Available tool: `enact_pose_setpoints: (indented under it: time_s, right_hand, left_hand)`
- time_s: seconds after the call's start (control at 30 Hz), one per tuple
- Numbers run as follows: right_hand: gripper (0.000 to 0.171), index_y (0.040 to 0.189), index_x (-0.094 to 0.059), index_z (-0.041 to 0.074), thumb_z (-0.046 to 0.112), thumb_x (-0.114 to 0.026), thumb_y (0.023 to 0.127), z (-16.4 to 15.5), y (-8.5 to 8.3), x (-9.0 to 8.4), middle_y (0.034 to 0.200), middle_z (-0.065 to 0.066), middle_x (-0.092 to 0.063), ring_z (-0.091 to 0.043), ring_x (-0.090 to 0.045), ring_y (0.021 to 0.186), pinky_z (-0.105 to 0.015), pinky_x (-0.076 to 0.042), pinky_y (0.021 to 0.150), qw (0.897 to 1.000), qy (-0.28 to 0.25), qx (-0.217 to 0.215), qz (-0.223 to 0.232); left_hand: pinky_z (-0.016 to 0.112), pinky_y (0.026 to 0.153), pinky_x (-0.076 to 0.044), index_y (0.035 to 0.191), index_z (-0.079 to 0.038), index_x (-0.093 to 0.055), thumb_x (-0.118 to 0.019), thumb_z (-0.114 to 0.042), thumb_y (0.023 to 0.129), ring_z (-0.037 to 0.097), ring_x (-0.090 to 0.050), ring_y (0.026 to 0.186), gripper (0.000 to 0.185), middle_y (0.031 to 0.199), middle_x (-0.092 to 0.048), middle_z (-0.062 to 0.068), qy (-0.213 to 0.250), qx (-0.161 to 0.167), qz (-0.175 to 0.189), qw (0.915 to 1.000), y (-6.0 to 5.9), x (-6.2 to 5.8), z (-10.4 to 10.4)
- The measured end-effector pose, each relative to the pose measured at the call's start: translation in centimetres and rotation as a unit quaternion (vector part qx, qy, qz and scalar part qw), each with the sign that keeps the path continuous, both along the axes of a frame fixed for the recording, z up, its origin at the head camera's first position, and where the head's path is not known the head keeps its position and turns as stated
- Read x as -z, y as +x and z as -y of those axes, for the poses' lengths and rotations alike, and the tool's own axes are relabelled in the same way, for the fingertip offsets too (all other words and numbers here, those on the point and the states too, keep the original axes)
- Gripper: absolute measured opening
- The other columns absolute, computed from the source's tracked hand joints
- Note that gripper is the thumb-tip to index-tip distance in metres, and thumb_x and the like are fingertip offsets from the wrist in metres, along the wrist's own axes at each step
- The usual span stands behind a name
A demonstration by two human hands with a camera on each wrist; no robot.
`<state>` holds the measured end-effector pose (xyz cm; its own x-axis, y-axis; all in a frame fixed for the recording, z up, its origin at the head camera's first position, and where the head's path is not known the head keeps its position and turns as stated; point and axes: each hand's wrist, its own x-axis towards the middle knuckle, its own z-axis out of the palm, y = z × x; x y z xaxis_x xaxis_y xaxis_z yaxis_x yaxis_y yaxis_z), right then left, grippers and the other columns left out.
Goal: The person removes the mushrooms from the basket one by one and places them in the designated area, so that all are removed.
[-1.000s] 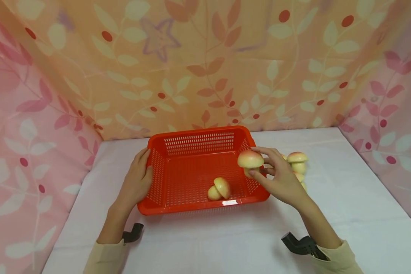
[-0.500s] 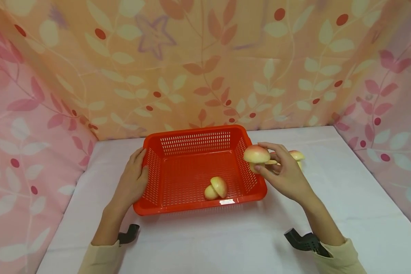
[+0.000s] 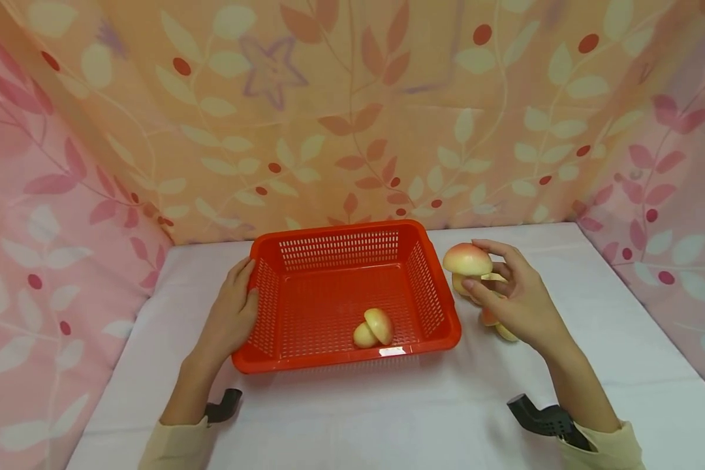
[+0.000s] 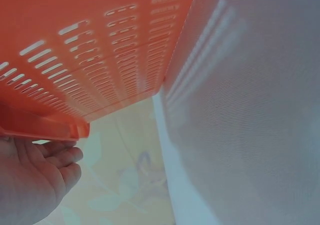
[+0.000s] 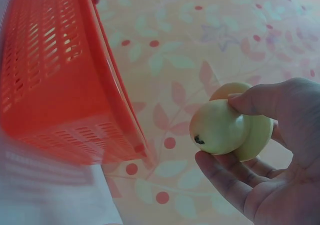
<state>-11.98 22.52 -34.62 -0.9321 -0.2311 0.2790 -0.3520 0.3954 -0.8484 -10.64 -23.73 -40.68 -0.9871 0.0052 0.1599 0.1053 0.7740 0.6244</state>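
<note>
Toy mushroom (image 3: 467,260): pale yellow-cream stem, rounded cap blushed pink-red on top. Held clear of the table, cap uppermost, roughly upright, just outside the basket's right wall at about 3 o'clock from basket centre. In the right wrist view the same mushroom (image 5: 230,127) shows stem end toward camera, with a small dark speck on the stem. Orange-red plastic basket (image 3: 282,358): rectangular, slotted walls and floor, sits flat on the white table. Second mushroom (image 3: 375,327) lies tipped on its side on the basket floor, toward 5 o'clock.
</note>
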Motion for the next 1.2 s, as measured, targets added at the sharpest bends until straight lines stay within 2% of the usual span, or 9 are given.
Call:
enact_pose_setpoints:
  time_s: [0.17,0.33,0.5,0.67,0.83,0.93,1.2]
  right_hand:
    - [0.065,0.154,-0.047,0.011,0.004,-0.076,0.095,-0.4,-0.1,0.2,0.133,0.004,-0.061,-0.002,-0.074,0.100,-0.019,-0.063,0.080,1.000,-0.012,-0.002,-0.004]
    - [0.065,0.154,-0.048,0.011,0.005,-0.076,0.096,-0.5,-0.8,0.4,0.140,-0.001,-0.056,0.002,-0.071,0.105,-0.016,-0.061,0.083,1.000,-0.005,0.000,-0.008]
    - [0.066,0.155,-0.049,0.013,0.008,-0.077,0.095,-1.1,-1.2,0.6,0.148,-0.004,-0.050,0.006,-0.066,0.111,-0.011,-0.058,0.085,1.000,0.014,0.024,-0.005]
    - [0.067,0.156,-0.047,0.016,0.012,-0.077,0.096,-2.2,-1.3,0.8,0.146,-0.002,-0.052,0.006,-0.067,0.107,-0.011,-0.059,0.082,0.999,0.019,0.050,0.012]
    - [0.065,0.155,-0.048,0.014,0.013,-0.077,0.097,-2.9,-1.8,1.5,0.143,0.002,-0.051,0.006,-0.065,0.108,-0.010,-0.058,0.082,0.998,0.019,0.061,0.011]
    - [0.065,0.155,-0.049,0.012,0.013,-0.077,0.096,-3.2,-2.0,1.9,0.143,0.000,-0.050,0.005,-0.063,0.110,-0.009,-0.057,0.084,0.998,0.024,0.062,0.000]
    - [0.064,0.154,-0.051,0.015,0.017,-0.078,0.096,-3.6,-2.6,2.3,0.144,-0.002,-0.048,0.006,-0.060,0.109,-0.005,-0.054,0.083,0.995,0.045,0.087,0.004]
  left_hand:
    - [0.070,0.127,-0.024,0.166,0.003,-0.025,-0.041,-0.012,0.109,0.046,-0.025,0.160,0.061,0.174,-0.023,0.022,0.004,-0.001,0.003,1.0000,-0.1,0.1,-0.1]
    - [0.071,0.126,-0.025,0.166,0.003,-0.024,-0.040,-0.012,0.108,0.047,-0.025,0.160,0.062,0.174,-0.022,0.023,0.008,-0.006,0.006,0.9999,0.2,0.0,0.1]
    - [0.071,0.126,-0.025,0.165,0.004,-0.025,-0.041,-0.011,0.108,0.048,-0.025,0.160,0.061,0.173,-0.024,0.024,0.006,-0.002,-0.004,1.0000,0.2,0.0,0.2]
    - [0.070,0.126,-0.025,0.165,0.004,-0.026,-0.041,-0.011,0.108,0.047,-0.027,0.159,0.061,0.173,-0.025,0.023,0.007,0.001,-0.008,0.9999,-0.1,0.3,0.0]
    - [0.070,0.126,-0.025,0.165,0.003,-0.026,-0.041,-0.011,0.108,0.047,-0.027,0.159,0.061,0.173,-0.024,0.023,0.009,0.004,-0.007,0.9999,-0.2,0.3,0.0]
    - [0.070,0.127,-0.024,0.165,0.003,-0.026,-0.041,-0.012,0.108,0.046,-0.026,0.160,0.061,0.173,-0.024,0.022,0.009,0.003,-0.004,0.9999,-0.2,0.2,0.0]
    - [0.068,0.128,-0.024,0.166,0.002,-0.027,-0.041,-0.012,0.108,0.045,-0.027,0.160,0.061,0.173,-0.025,0.021,0.007,0.000,-0.004,1.0000,-0.1,-0.2,0.0]
